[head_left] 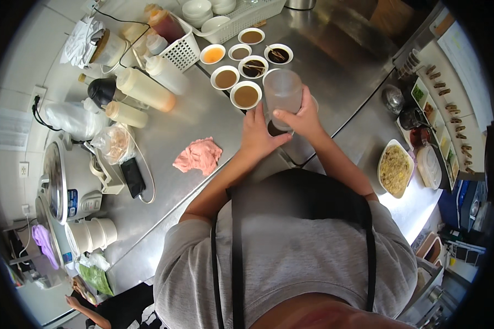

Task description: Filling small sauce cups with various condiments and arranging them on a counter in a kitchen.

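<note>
My right hand [304, 116] is wrapped round a translucent, cylindrical plastic container [283, 90], its round end toward me. Partly under it, a small white bowl holds dark brown sauce [275, 129]. Beside that bowl rests my left hand [259, 133], fingers stretched forward and thumb apart along the near side. Whether it touches the rim I cannot tell. Just beyond my left fingertips stands a white bowl of brown sauce [246, 96]. Further bowls cluster behind it, among them an orange sauce [212, 54] and dark sauces with thin strips [253, 68]. Another white rim is partly hidden by the container.
A crumpled pink cloth [198, 156] lies left on the steel counter. Squeeze bottles [145, 88] and a white basket [182, 48] line the left wall. At right are a dish of yellowish food [395, 169] and a garnish tray [431, 112]. Another person's arm [88, 311] shows lower left.
</note>
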The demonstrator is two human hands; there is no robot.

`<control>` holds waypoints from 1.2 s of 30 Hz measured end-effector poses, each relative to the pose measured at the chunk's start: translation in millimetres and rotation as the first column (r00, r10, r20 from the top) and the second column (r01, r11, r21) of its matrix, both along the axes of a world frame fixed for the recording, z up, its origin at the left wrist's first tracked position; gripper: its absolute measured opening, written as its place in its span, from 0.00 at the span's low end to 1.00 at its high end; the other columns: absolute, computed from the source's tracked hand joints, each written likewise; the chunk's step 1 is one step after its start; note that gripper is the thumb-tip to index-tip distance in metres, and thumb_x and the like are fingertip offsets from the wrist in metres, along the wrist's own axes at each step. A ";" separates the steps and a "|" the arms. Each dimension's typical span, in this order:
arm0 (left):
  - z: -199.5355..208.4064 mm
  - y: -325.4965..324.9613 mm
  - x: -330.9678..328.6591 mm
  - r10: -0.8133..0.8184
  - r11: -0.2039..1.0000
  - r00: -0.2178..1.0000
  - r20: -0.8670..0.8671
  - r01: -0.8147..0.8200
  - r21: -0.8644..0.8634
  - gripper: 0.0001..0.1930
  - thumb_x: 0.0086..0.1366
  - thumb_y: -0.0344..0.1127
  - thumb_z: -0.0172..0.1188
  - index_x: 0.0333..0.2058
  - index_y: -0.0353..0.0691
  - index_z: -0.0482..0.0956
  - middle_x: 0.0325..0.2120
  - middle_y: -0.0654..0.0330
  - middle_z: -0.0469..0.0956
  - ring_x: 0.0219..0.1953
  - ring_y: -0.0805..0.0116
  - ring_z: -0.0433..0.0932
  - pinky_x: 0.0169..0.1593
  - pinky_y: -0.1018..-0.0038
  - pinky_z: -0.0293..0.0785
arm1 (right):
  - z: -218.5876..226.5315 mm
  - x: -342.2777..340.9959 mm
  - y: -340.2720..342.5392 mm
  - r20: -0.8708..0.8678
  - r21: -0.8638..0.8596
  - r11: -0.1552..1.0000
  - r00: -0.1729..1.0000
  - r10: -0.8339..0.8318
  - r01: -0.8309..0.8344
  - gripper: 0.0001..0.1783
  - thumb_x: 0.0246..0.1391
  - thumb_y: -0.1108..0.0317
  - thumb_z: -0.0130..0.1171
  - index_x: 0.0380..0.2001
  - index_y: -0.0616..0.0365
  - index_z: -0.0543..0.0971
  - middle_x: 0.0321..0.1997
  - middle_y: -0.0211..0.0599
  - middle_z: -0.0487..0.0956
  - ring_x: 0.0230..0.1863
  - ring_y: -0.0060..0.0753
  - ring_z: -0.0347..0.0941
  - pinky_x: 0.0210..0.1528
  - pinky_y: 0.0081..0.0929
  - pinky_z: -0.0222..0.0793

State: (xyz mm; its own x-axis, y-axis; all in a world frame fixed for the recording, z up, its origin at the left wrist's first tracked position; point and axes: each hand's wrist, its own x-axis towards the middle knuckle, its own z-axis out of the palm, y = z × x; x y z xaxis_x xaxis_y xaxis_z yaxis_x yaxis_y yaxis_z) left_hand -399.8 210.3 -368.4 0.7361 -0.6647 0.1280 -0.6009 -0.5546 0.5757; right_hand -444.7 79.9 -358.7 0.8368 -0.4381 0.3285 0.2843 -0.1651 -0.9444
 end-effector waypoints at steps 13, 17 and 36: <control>-7.7 -5.1 17.4 -0.309 0.450 0.927 -0.215 -0.057 -0.891 0.40 0.52 0.66 0.26 0.50 0.34 0.54 0.45 0.55 0.61 0.49 0.65 0.58 0.52 0.70 0.50 | 7.1 -20.0 11.4 0.126 -0.178 0.982 0.991 -0.033 0.056 0.43 0.26 0.67 0.65 0.47 0.63 0.54 0.45 0.42 0.63 0.47 0.32 0.60 0.49 0.29 0.55; -2.3 -1.3 34.5 -0.264 0.388 0.936 -0.232 -0.117 -0.914 0.36 0.55 0.63 0.25 0.50 0.36 0.55 0.47 0.55 0.60 0.51 0.64 0.57 0.54 0.68 0.46 | 27.9 -23.2 4.1 0.147 0.013 0.999 0.988 0.045 -0.047 0.43 0.27 0.67 0.64 0.48 0.63 0.53 0.46 0.42 0.63 0.48 0.34 0.60 0.49 0.30 0.56; -13.6 -39.5 11.9 -0.281 0.514 0.882 -0.379 -0.196 -0.835 0.27 0.60 0.48 0.25 0.42 0.30 0.62 0.38 0.53 0.67 0.40 0.65 0.65 0.45 0.73 0.59 | -8.1 -1.0 10.5 0.135 0.091 0.993 0.989 0.068 -0.080 0.40 0.27 0.68 0.63 0.47 0.63 0.55 0.44 0.38 0.64 0.46 0.28 0.60 0.48 0.27 0.56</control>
State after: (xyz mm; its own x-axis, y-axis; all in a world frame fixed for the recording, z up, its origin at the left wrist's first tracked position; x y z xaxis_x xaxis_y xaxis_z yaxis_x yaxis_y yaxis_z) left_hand -387.9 170.8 -381.9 0.8340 -0.4446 0.3268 -0.1738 0.3504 0.9203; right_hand -445.7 90.5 -366.9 0.8205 -0.4114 0.3969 0.4147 -0.0495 -0.9086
